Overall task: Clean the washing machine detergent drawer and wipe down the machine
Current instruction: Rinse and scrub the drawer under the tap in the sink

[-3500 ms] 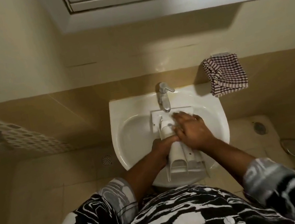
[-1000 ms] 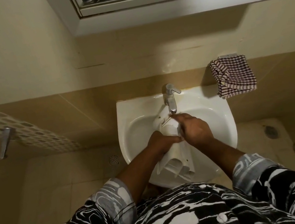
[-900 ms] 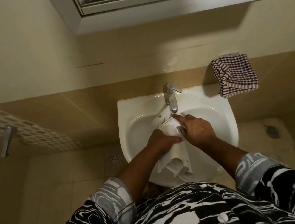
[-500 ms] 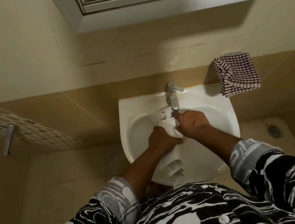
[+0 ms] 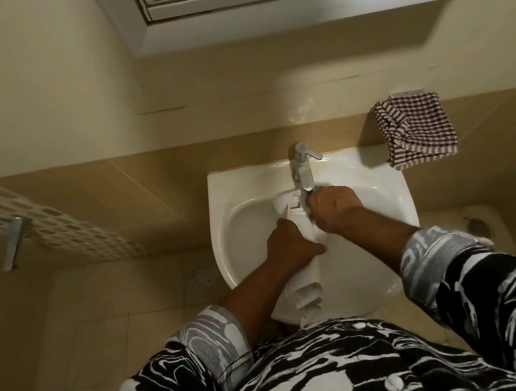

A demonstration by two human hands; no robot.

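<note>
Since 3.5 s ago the drawer [image 5: 308, 286] has turned from lying flat, compartments up, onto its edge, and my right hand [image 5: 335, 209] has slid up to its far end. The drawer now lies lengthwise in the sink [image 5: 216, 202], with its far end just under the tap [image 5: 304, 170] and its near end hanging over the front rim towards me.

My left hand [image 5: 287, 242] grips the drawer's middle from the left, fingers wrapped round it. The right hand's fingers are curled over the far end, touching it right below the spout. I can't tell whether water is running.

I judge this to be the rinse-and-rub step on the drawer; the machine wipe-down has not begun. Next I would keep the left hand's hold steady and roll the drawer so each face comes under the spout, rubbing corners with the right fingers.

The basin holds only the drawer as far as I can see. The compartments at the near end show as open slots; whether there is residue in them is too dim to tell. A checked cloth [image 5: 417, 129] hangs on the wall to the right of the sink, near enough for wiping.
</note>
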